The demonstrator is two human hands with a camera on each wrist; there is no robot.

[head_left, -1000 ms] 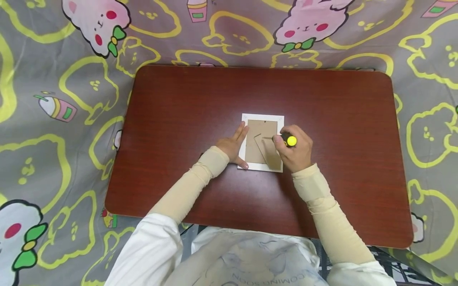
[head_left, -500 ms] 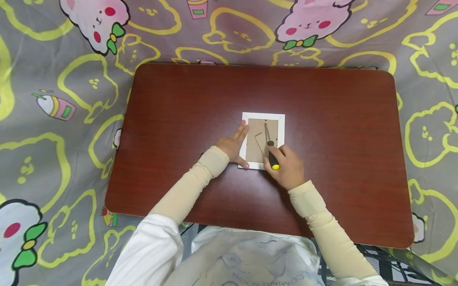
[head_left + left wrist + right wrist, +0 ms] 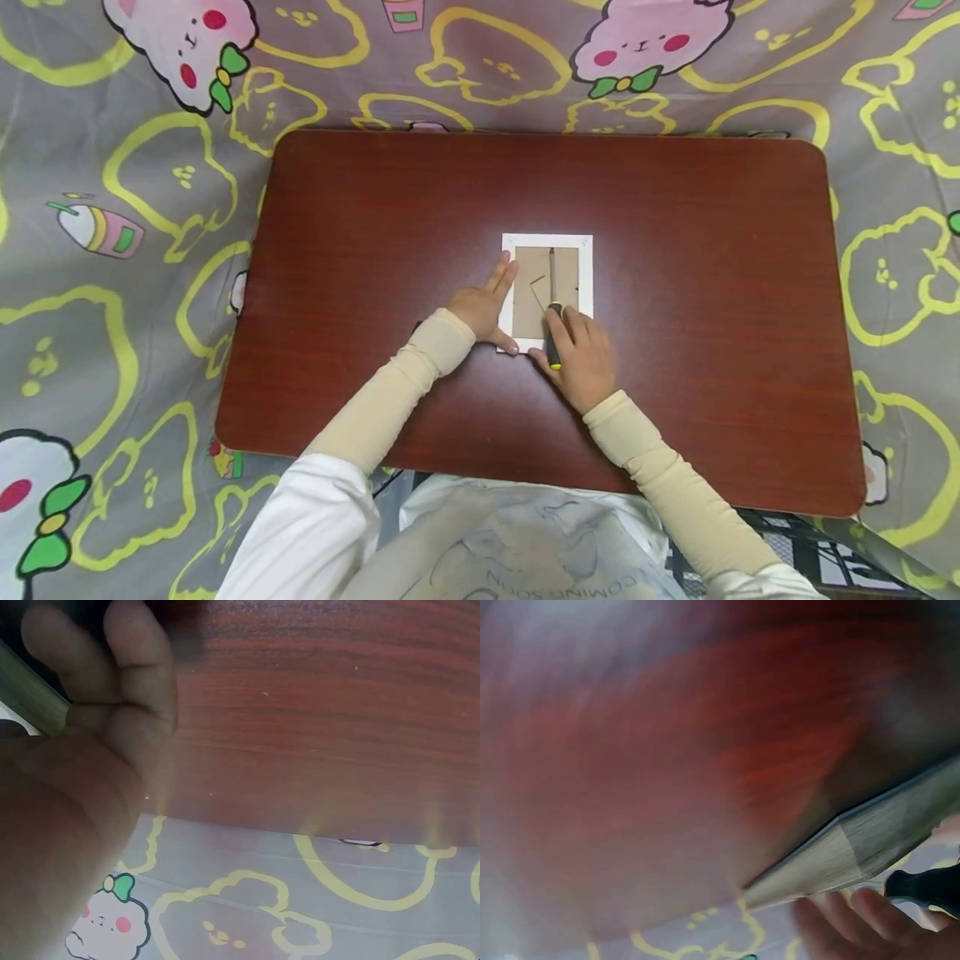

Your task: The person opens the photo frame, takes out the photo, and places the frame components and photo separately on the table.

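Note:
A white picture frame [image 3: 585, 275] lies face down in the middle of the dark red table [image 3: 375, 250], its brown backing board [image 3: 532, 287] showing. My left hand [image 3: 486, 308] lies flat with straight fingers against the frame's left edge. My right hand [image 3: 579, 354] grips a screwdriver with a black and yellow handle [image 3: 553, 337]; its shaft [image 3: 552, 275] points away from me across the backing board. In the right wrist view the frame's edge [image 3: 855, 847] and the black handle [image 3: 926, 889] appear, blurred. The left wrist view shows my left hand's fingers [image 3: 139, 682] on the table.
The table stands on a grey cloth [image 3: 135, 208] printed with yellow outlines and pink cartoon animals. Bare table surface lies on all sides of the frame. My arms wear beige sleeves [image 3: 375, 400].
My right hand has drawn back toward me and turned the screwdriver from pointing left across the backing to pointing away from me. The left hand has stayed at the frame's left edge.

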